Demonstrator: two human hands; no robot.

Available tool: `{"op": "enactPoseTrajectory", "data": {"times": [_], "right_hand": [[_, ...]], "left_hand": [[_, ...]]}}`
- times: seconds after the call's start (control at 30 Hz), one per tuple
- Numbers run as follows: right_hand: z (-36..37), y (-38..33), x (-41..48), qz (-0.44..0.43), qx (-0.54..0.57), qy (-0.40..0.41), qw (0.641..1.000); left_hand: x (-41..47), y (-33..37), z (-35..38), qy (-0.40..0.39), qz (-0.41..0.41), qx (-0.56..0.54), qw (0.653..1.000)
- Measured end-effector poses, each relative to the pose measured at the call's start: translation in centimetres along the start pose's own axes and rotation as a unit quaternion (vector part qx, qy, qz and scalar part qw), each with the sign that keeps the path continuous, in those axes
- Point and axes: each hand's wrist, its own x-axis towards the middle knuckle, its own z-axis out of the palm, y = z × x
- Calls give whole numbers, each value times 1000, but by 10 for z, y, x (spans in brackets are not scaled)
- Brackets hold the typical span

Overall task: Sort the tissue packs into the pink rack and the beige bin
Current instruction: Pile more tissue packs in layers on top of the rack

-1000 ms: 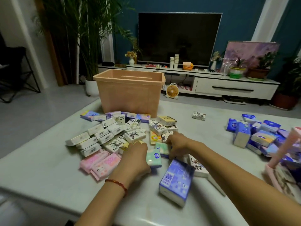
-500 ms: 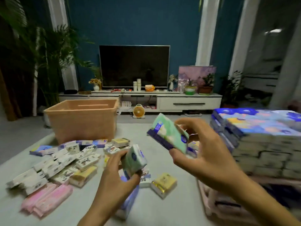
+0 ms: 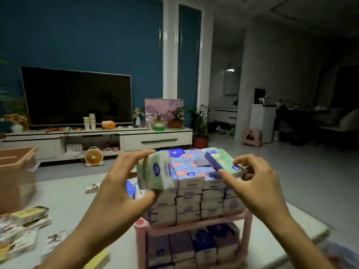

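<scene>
At the far left stood the beige plastic bin (image 3: 17,162), with loose small packs (image 3: 23,230) scattered on the bench (image 3: 73,200) near it. My left hand (image 3: 120,187) pinched a green-wrapped tissue pack (image 3: 155,171) between thumb and fingers, tipped on edge just beside the left side of the stacked blue packs (image 3: 192,183) filling the top shelf of the pink plastic rack (image 3: 246,216). My right hand (image 3: 258,183) pinched a second green pack (image 3: 223,162) lying flat over the stack's right side; whether it touched, I could not tell. I judged the stack top lay directly ahead of both hands, with nothing between.
</scene>
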Motion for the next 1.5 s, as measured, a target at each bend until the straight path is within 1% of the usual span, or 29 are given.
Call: {"op": "enactPoseTrajectory", "data": {"times": [0.13, 0.2, 0.3, 0.37, 0.5, 0.67, 0.8, 0.93, 1.07, 1.13, 1.17, 1.2, 1.23, 1.27, 1.3, 1.33, 1.37, 1.4, 1.5], "right_hand": [[11, 1, -1, -16, -12, -12, 1000], [9, 5, -1, -13, -15, 2, 1000], [-3, 19, -1, 24, -1, 50, 998], [-9, 31, -3, 55, 3, 62, 997], [-9, 38, -11, 69, 0, 28, 997], [4, 38, -15, 34, 15, 18, 999], [9, 45, -17, 17, 27, -8, 999], [7, 50, -14, 1, 27, -19, 999], [6, 52, -12, -3, 3, -38, 999], [-1, 48, -15, 4, -5, -22, 1000], [-7, 42, -17, 5, 3, -2, 1000], [-16, 30, -20, 10, 41, 4, 999], [-25, 16, -21, 23, 115, -18, 993], [-33, 0, -21, 47, 206, -68, 975], [-40, -14, -20, 65, 274, -125, 951], [-44, -23, -18, 69, 304, -164, 936], [-45, -27, -16, 63, 309, -177, 932], [-45, -30, -13, 60, 306, -172, 934], [-41, -26, -8, 90, 315, -150, 933]], "left_hand": [[10, 15, 5, -11, 24, 12, 1000], [13, 19, 3, -16, 34, 25, 999], [13, 24, 1, -25, 37, 31, 999], [13, 28, 2, -37, 44, 39, 998], [18, 36, 13, -51, 53, 33, 997], [26, 46, 28, -73, 59, 22, 995], [31, 44, 34, -89, 71, 46, 992], [35, 44, 40, -107, 70, 67, 990], [37, 43, 48, -122, 70, 68, 988], [39, 43, 49, -131, 79, 84, 985], [41, 44, 50, -137, 83, 95, 983], [43, 45, 52, -147, 86, 104, 980], [47, 48, 54, -157, 89, 115, 977], [52, 50, 56, -166, 94, 128, 973], [58, 53, 59, -176, 100, 142, 969], [64, 56, 61, -188, 107, 153, 964], [69, 60, 64, -202, 114, 160, 959], [73, 62, 66, -212, 123, 169, 955], [82, 60, 73, -219, 146, 216, 940]]}}
